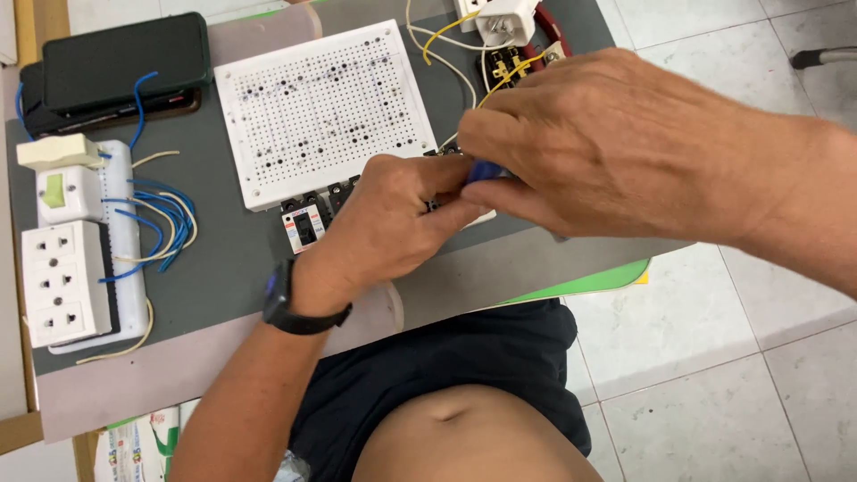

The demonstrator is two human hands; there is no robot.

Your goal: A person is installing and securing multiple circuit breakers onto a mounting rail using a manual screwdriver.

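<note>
My left hand (pixel 384 228) rests over a row of small circuit breakers (pixel 305 223) at the front edge of a white perforated board (pixel 312 107); its fingers are curled on the breakers. My right hand (pixel 589 143) is closed around a blue-handled tool (pixel 486 171), likely a screwdriver, whose tip is hidden between both hands. A black watch (pixel 290 308) sits on my left wrist. Yellow and white wires (pixel 446 40) run from the hands towards a white switch block (pixel 504 20) at the top.
A white socket strip with switches and blue wires (pixel 76 268) lies at the left on the grey mat (pixel 223 268). A dark phone (pixel 120 58) sits at the top left. The table edge runs diagonally at the right, with tiled floor (pixel 714 357) beyond.
</note>
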